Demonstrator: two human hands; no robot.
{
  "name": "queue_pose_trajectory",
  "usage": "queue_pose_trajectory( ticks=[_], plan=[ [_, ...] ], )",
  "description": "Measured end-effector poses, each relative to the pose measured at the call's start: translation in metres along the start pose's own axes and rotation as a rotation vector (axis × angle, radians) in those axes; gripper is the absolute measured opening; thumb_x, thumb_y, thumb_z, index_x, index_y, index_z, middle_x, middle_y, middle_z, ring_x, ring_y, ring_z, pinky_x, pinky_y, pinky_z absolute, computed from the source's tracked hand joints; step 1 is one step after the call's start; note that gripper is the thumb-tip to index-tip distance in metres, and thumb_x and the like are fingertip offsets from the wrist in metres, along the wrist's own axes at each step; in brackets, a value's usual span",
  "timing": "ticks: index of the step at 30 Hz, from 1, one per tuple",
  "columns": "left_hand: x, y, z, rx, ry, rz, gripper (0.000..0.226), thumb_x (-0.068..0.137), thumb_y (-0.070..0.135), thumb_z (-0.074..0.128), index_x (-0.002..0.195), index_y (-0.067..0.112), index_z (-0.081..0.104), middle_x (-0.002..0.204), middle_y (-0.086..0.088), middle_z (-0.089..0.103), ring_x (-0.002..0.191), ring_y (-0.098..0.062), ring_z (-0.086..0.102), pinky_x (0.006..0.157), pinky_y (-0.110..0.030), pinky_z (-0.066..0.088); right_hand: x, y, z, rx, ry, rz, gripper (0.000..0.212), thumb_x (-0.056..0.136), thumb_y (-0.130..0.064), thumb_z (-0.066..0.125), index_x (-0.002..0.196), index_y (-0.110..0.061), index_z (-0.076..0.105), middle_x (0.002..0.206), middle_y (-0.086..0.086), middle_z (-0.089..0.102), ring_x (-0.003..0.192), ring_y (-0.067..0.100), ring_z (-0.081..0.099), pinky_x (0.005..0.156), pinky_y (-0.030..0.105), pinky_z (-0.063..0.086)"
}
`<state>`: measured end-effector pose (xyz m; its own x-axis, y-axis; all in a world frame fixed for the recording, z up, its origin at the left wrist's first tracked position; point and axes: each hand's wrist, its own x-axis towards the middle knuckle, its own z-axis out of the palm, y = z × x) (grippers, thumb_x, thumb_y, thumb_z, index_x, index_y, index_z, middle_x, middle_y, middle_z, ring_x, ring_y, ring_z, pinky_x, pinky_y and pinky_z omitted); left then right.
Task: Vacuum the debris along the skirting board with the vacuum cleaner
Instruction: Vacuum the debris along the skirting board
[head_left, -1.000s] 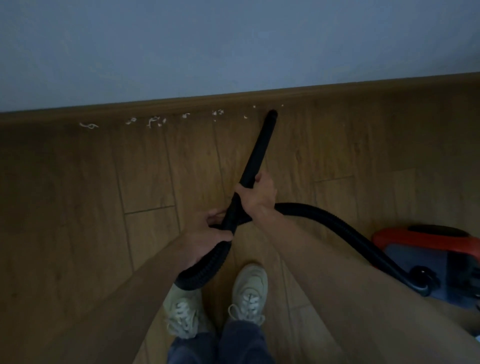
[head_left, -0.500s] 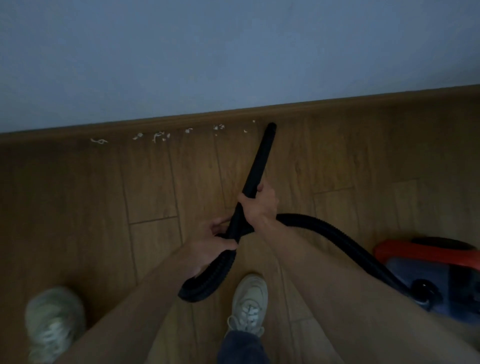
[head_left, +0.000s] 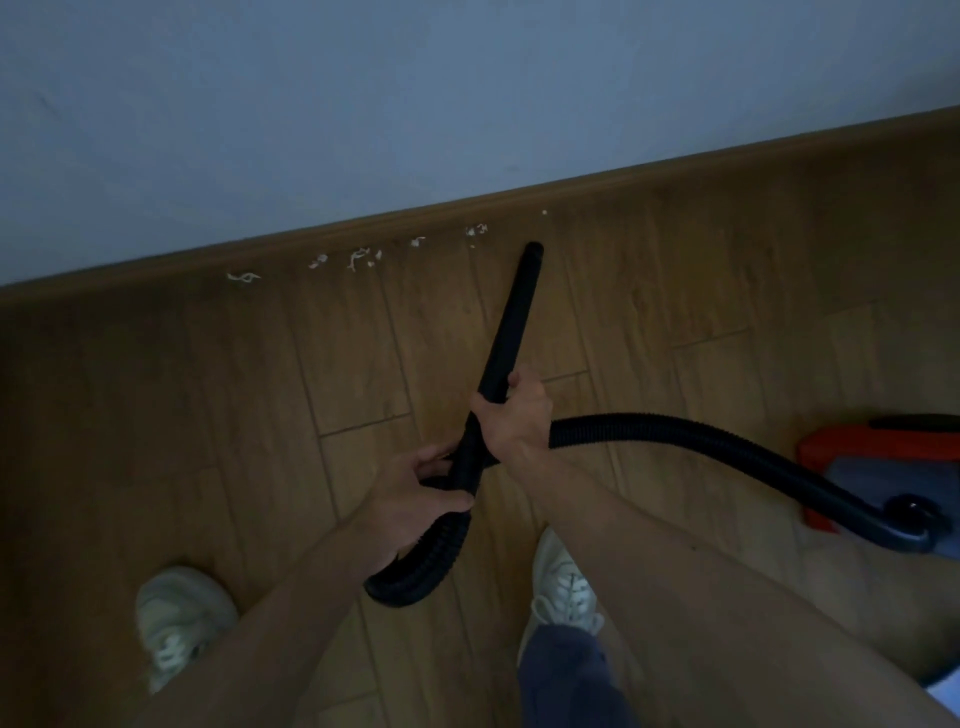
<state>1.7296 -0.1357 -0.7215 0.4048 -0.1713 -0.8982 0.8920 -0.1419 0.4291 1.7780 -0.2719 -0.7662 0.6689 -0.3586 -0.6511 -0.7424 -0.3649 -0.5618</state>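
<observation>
Since your left foot stepped out, both hands (head_left: 467, 447) grip the nozzle (head_left: 511, 332), its tip beside remaining debris (head_left: 363, 257) leftward along the skirting board (head_left: 291, 244).

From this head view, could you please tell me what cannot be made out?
- Vacuum cleaner: cut off by the right edge.
- Nozzle mouth: too dark to see whether it touches the floor.
- Debris: too small to identify.
- Hose: partly hidden behind the right hand and left hand.
</observation>
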Motion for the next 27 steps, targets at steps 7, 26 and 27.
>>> queue_pose_trajectory(
  ticks=[7,26,27],
  plan=[
    [0.015,0.018,0.017,-0.081,-0.021,0.024,0.063,0.074,0.003,0.078,0.129,0.028,0.058,0.109,0.006,0.066,0.094,-0.009,0.064,0.064,-0.019,0.05,0.021,-0.018,-0.014,-0.033,0.007,-0.015,0.03,0.086,-0.021,0.072,0.089,-0.027,0.043,0.078,-0.016,0.046,0.066,0.0,0.047,0.048,0.014,0.035],
    [0.005,0.007,0.066,-0.382,-0.084,-0.105,0.05,0.076,-0.005,0.072,0.108,0.031,0.063,0.112,-0.005,0.071,0.105,-0.026,0.066,0.084,-0.039,0.054,0.013,-0.005,-0.058,-0.096,-0.071,0.006,0.034,0.091,-0.028,0.067,0.117,-0.014,0.052,0.11,0.012,0.065,0.093,0.022,0.063,0.074,0.03,0.054],
    [0.004,0.005,0.065,-0.406,-0.088,-0.111,0.051,0.077,-0.007,0.071,0.112,0.029,0.063,0.113,-0.006,0.07,0.106,-0.027,0.065,0.083,-0.039,0.054,0.012,-0.005,-0.057,-0.084,-0.082,0.017,0.033,0.091,-0.027,0.067,0.117,-0.014,0.052,0.111,0.013,0.064,0.095,0.023,0.063,0.077,0.032,0.055]
  ],
)
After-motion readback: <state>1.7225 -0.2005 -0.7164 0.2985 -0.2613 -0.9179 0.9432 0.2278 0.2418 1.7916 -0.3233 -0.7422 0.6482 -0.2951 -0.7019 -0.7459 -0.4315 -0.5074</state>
